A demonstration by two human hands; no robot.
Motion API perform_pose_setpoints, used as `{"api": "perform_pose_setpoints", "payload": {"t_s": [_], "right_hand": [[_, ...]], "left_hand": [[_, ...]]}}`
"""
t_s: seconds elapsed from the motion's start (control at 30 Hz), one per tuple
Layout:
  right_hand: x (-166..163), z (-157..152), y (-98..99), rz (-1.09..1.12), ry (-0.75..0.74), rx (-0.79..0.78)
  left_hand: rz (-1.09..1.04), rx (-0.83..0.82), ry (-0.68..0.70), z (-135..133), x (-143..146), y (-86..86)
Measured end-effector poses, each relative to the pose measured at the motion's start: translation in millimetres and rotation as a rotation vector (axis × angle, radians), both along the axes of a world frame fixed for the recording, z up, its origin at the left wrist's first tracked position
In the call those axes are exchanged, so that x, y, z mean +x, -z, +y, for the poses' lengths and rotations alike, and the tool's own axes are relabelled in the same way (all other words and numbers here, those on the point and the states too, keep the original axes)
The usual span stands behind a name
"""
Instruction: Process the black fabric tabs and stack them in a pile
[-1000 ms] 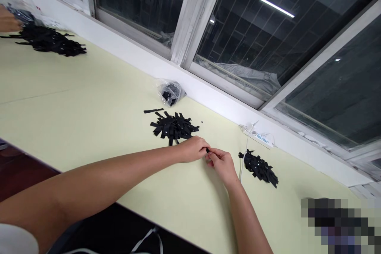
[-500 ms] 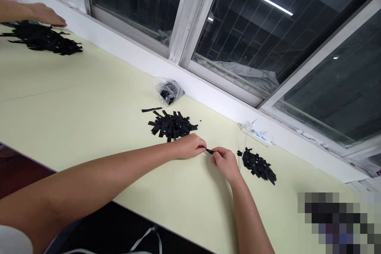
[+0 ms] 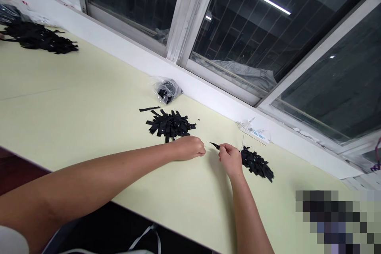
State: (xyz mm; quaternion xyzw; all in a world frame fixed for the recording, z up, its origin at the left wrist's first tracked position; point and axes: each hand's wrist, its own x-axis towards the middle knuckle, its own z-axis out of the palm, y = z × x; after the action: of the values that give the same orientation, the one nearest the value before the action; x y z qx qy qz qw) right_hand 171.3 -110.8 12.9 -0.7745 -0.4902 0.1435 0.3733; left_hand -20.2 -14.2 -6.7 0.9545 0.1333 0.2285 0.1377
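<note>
Pinching a black strip (image 3: 214,145) by one end, the right hand (image 3: 231,159) in the head view holds it above the table (image 3: 104,103), its pointed tip toward the left hand (image 3: 190,147). Half a second ago the strip spanned both hands; now a gap parts it from the left hand, whose fingers are curled together; whether they enclose anything cannot be told. Just behind the left hand lies a spread pile of strips (image 3: 171,124); a smaller pile (image 3: 257,163) sits beyond the right hand. At far left, another person's hand has left the top of the far pile (image 3: 41,39).
</note>
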Motion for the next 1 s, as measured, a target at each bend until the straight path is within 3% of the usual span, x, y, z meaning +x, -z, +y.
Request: {"api": "perform_pose_setpoints", "payload": {"t_s": [0.1, 0.37, 0.7, 1.0], "right_hand": [[-1.1, 0.7, 1.3, -0.019, -0.010, -0.007], [-0.6, 1.9, 3.8, -0.029, -0.019, -0.018], [-0.6, -0.8, 0.1, -0.051, -0.006, -0.055], [4.4, 2.3, 7.3, -0.046, -0.031, -0.075]], "left_hand": [[0.090, 0.102, 0.097, -0.8, 0.1, -2.7], [0.045, 0.099, 0.118, 0.4, 0.8, -3.4], [0.002, -0.155, -0.058, 7.3, -5.2, -11.6], [0.074, -0.175, -0.115, -1.8, -7.5, -17.3]]}}
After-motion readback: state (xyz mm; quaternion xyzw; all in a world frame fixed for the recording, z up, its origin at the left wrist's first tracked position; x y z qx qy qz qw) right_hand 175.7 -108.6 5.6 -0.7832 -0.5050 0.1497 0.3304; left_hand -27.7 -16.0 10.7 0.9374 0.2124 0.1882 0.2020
